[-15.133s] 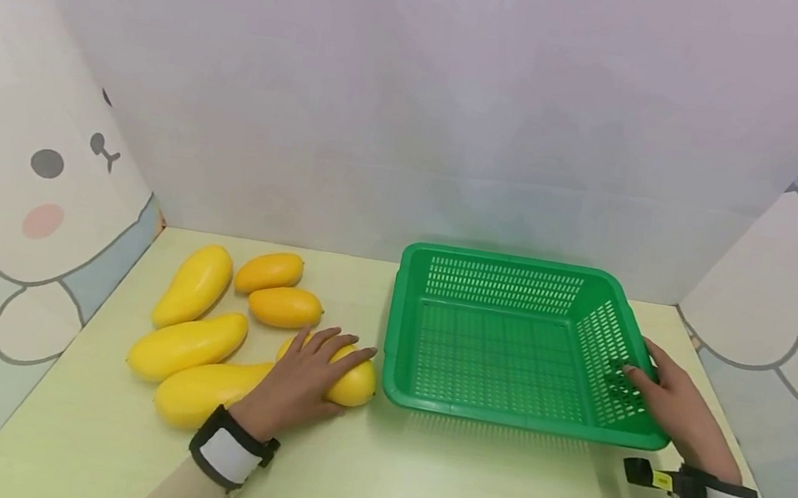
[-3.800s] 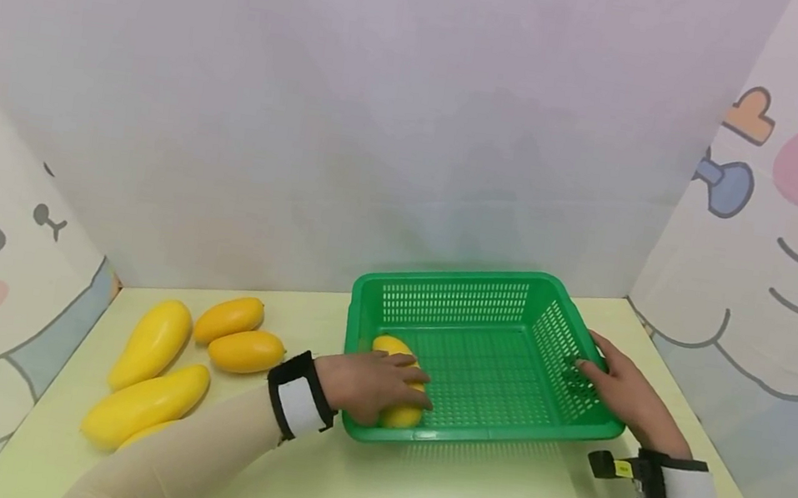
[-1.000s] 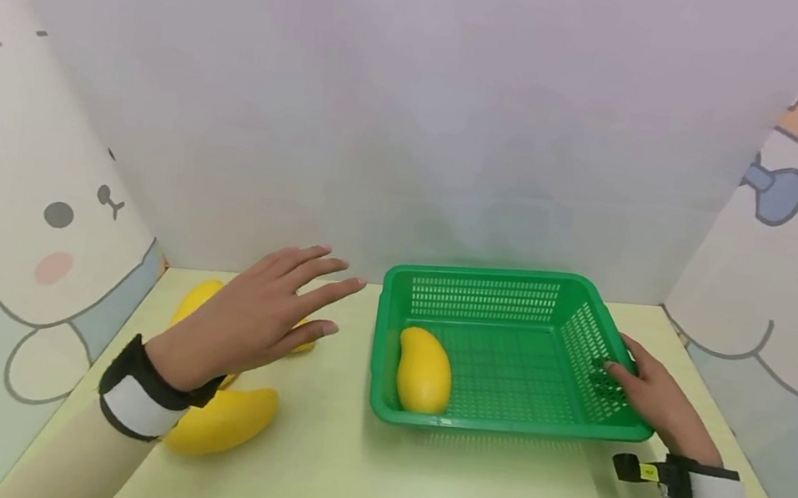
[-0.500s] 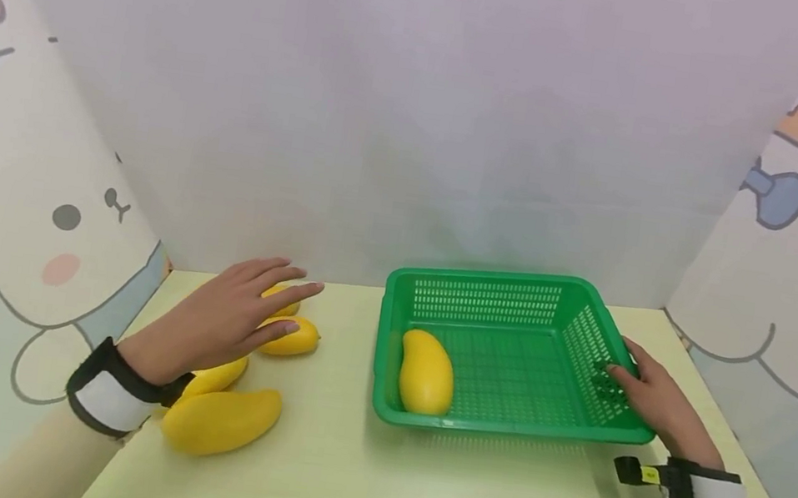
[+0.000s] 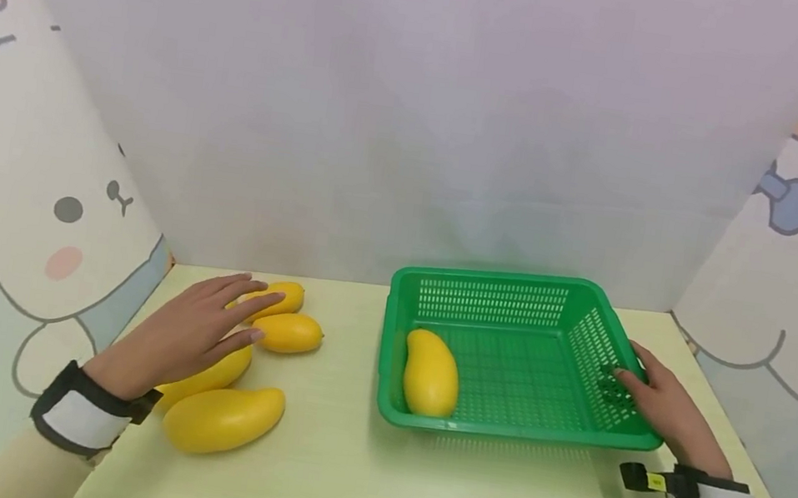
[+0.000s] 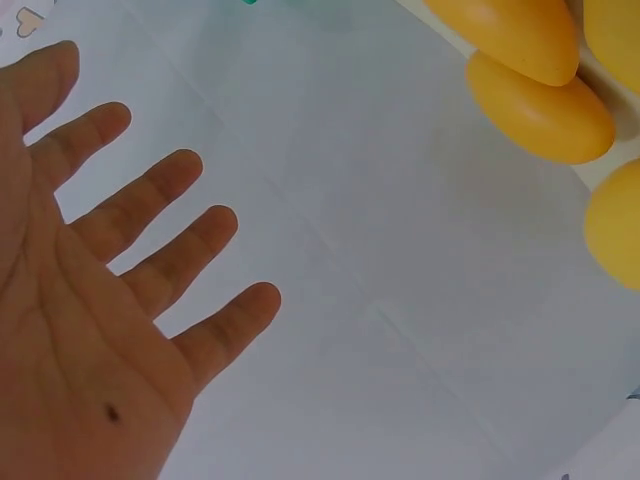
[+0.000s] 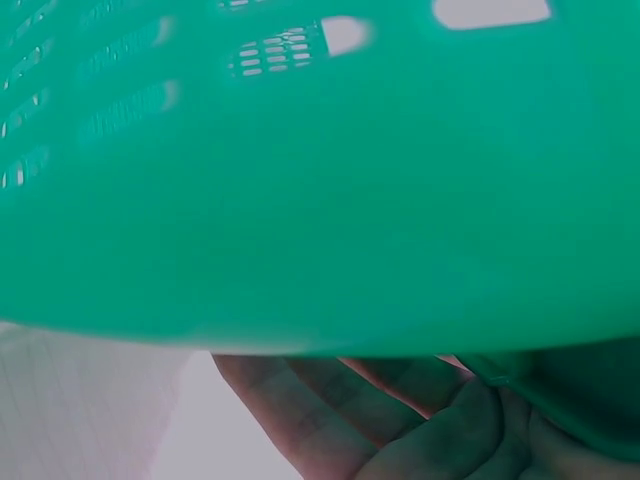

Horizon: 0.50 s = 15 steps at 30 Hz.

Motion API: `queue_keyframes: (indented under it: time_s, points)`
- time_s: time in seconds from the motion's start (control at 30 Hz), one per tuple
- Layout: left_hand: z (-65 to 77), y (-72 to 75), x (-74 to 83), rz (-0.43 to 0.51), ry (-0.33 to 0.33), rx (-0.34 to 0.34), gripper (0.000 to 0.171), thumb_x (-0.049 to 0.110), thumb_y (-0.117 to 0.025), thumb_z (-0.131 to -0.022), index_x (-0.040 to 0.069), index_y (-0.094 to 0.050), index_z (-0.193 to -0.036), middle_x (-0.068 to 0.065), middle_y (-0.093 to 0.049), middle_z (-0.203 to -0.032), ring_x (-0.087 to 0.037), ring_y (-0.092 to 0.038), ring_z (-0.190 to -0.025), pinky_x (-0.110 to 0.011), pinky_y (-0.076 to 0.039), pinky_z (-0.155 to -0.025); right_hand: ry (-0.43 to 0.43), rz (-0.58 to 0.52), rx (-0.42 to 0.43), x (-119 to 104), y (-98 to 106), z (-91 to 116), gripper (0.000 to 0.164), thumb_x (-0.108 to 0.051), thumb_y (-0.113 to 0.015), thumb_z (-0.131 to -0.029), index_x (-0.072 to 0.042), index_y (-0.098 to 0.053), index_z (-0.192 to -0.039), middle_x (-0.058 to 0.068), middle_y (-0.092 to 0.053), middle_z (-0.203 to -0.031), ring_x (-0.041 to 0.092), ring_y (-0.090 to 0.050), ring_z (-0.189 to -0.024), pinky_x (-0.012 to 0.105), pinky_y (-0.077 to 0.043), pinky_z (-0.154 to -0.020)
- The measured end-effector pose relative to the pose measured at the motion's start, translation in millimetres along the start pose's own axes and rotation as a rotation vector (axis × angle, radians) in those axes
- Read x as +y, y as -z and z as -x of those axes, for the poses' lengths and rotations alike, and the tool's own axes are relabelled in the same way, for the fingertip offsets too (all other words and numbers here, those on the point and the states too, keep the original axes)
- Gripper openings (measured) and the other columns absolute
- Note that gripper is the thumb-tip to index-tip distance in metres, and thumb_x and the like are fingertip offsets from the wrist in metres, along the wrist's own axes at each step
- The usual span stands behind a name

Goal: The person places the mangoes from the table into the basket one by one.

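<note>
The left hand is held over the group of fruit at the person's left, palm down, fingers spread and nearly straight, thumb apart; it has hold of nothing, and the left wrist view shows a gap between it and the fruit. The right hand grips the right end of the green basket, thumb over the rim on the inner side, fingers passing under the outside of the rim. Loose mangoes lie on the surface: a rear small mango, partly covered by the left fingertips; a front small mango, just beyond the thumb tip; a partly hidden large mango, below the left hand; and a front large mango, nearest the person. The left hand is plainly the nearer to all four. The front small mango has its long axis running left to right, its stem end towards the basket; the front large mango lies slantwise, its right end farther from the person. The basket stands well apart to their right. Inside it, against or close by the left wall, one mango lies with its long axis running front to back, narrow end rearward.
</note>
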<state>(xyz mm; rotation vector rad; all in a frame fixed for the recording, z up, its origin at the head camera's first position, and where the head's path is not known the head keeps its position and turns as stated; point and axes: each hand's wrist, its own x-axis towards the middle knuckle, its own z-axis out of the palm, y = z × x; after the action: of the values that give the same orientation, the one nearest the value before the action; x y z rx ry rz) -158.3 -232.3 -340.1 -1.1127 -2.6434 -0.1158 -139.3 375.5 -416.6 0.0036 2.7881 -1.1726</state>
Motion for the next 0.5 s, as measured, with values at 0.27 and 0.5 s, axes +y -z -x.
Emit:
queue_keyframes:
  time_s: [0.27, 0.5]
  points:
    - [21.1, -20.4, 5.1, 0.016, 0.088, 0.015, 0.055, 0.038, -0.051, -0.095, 0.027, -0.032, -0.145, -0.009, -0.044, -0.136, -0.033, -0.033, -0.129, -0.051, -0.028, -0.103, -0.011, -0.001, -0.010, 1, -1, 0, 0.067, -0.040, -0.033, -0.101, -0.007, -0.001, -0.149, 0.033, -0.033, -0.132, 0.032, -0.052, -0.092, 0.040, -0.046, -0.068]
    - [33.9, -38.9, 11.2, 0.012, 0.113, 0.047, 0.057, 0.051, -0.049, -0.092, 0.025, -0.039, -0.142, -0.008, -0.044, -0.137, -0.033, -0.029, -0.132, -0.051, -0.026, -0.104, -0.028, -0.018, -0.008, 2, 0, -1, 0.068, -0.042, -0.033, -0.100, -0.009, 0.000, -0.150, 0.031, -0.040, -0.124, 0.029, -0.054, -0.087, 0.039, -0.047, -0.065]
